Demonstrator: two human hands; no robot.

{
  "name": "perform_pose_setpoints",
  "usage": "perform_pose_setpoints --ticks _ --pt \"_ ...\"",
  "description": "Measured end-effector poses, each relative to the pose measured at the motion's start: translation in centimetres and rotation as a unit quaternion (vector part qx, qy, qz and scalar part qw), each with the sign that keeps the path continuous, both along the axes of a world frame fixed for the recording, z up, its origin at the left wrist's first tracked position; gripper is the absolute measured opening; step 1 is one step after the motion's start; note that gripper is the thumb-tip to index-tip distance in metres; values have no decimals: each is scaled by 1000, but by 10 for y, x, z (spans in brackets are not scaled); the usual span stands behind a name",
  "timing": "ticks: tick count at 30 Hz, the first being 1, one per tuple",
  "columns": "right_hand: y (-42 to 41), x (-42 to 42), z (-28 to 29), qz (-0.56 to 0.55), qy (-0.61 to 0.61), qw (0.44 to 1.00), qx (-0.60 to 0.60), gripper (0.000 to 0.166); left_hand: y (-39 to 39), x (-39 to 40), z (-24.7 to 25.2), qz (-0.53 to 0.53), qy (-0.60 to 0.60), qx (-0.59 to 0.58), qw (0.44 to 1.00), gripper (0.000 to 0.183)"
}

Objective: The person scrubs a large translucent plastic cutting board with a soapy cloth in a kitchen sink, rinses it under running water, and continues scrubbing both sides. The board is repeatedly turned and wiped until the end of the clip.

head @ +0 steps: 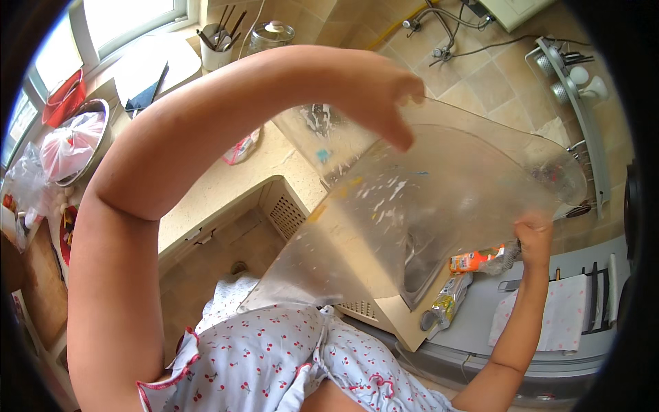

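A clear, flexible plastic sheet (360, 206) spans the space before my chest, curved, with white streaks and small coloured spots on it. My left hand (386, 98), slightly blurred, reaches across from above and pinches its upper edge between thumb and fingers. At its right side my right hand (534, 232) is closed in a fist on the sheet's edge. A grey mesh-like thing (507, 256) shows right beside that fist; whether the hand touches it cannot be told. The sheet's lower edge lies near the cherry-print clothing at my waist.
Through and below the sheet show a sink (419, 278) and stone countertop (206, 216). An orange-labelled package (469, 261) and a clear bottle (449, 304) lie right of the sink. A patterned cloth (551, 314) covers part of the stove. A wall rack (582, 123) holds utensils.
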State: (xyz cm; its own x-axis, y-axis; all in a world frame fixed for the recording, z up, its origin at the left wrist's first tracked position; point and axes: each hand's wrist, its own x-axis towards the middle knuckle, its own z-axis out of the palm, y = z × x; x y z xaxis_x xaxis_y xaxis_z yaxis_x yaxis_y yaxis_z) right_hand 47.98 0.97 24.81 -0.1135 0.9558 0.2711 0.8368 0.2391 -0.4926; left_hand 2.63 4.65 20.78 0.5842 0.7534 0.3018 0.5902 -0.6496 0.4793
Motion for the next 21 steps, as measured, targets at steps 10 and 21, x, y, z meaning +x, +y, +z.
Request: perform_pose_setpoints --ticks 10,21 --pt "59 24 113 -58 -64 991 102 10 -23 43 60 -6 -149 -195 969 21" --pt "219 -116 62 175 -164 971 1 16 -21 -31 -30 47 -335 -302 891 25"
